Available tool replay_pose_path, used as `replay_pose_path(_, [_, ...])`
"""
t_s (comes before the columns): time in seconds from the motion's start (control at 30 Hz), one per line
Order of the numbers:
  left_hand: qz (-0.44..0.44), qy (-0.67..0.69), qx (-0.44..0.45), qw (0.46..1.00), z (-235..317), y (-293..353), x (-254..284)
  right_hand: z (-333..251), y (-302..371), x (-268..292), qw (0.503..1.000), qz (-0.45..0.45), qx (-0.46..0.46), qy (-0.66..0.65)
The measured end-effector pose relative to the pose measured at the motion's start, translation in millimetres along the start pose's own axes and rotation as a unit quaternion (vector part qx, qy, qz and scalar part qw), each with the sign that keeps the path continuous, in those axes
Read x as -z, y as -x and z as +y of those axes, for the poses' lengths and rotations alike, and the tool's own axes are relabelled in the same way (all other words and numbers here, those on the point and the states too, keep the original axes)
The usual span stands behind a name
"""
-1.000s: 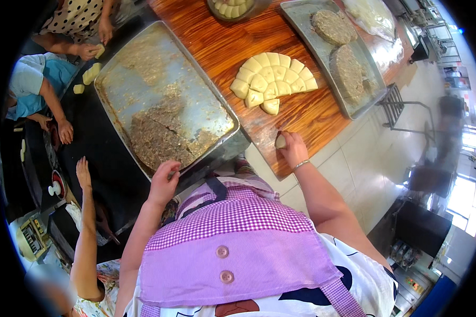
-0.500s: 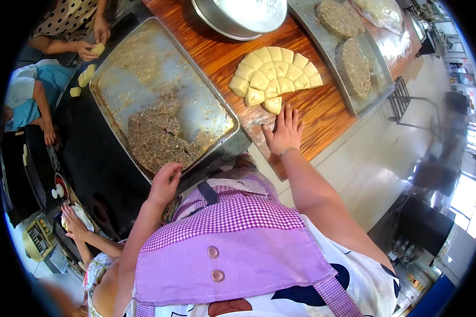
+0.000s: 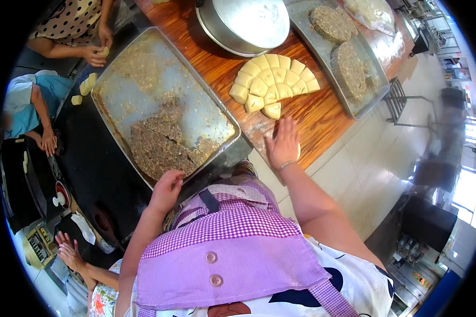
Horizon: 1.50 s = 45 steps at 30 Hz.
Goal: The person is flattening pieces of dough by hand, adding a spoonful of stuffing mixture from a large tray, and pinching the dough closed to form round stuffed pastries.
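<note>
My right hand lies flat, fingers stretched out, on the corner of the wooden table. A pale, thin edge, perhaps of flattened dough, shows beside its palm. Just beyond my fingertips, a fan of several cut dough pieces covers part of the table. My left hand is loosely curled at the near edge of a metal tray, with nothing visible in it. In that tray sits a brown, crumbly filling, heaped toward the near side and split by a crack.
A round metal pan stands at the back of the table. To its right, another tray bears two brown filling mounds. Co-workers' hands handle dough along the black surface at left. A metal rack stands right of the table.
My right hand has drawn back slightly toward me, its fingers closer together, and a pale edge now shows beside the palm. The left hand has barely moved. The co-worker's hands at lower left have lifted from the surface.
</note>
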State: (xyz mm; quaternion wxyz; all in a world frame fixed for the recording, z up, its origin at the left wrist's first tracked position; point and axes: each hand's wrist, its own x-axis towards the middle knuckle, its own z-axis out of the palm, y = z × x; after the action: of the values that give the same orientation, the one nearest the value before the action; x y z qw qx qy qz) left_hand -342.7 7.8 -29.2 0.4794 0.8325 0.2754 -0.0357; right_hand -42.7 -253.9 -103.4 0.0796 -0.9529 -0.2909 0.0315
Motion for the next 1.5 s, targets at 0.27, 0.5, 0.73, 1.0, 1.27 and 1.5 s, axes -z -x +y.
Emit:
replay_pose_path(0.27, [-0.016, -0.025, -0.014, 0.999, -0.7, 4.7, 3.8, 2.2, 14.3, 1.0, 0.999, -0.019, -0.035, -0.014])
replay_pose_path(0.5, [-0.025, -0.003, -0.04, 0.999, 2.0, -0.1, 3.8, 53.7, 11.2, -9.6, 0.957, 0.149, -0.161, -0.19])
replay_pose_path(0.73, [0.01, 0.128, -0.032, 0.991, -4.7, -3.2, -13.0, 59.7, 25.8, -3.1, 0.708, -0.093, -0.464, -0.524])
replay_pose_path(1.0, [-0.057, 0.75, 0.168, 0.637, -24.2, -24.3, -40.0, -121.0, 28.1, 113.3, 0.566, -0.306, -0.208, -0.737])
replay_pose_path(1.27, [-0.02, 0.868, 0.023, 0.495, 14.7, 17.2, 4.5, -165.0, -22.2, 89.8, 0.856, -0.287, 0.253, -0.349])
replay_pose_path(1.5, [0.108, 0.885, 0.077, 0.446, -1.5, 51.3, 3.9, -174.8, -69.4, 13.9, 0.813, -0.338, 0.454, -0.134])
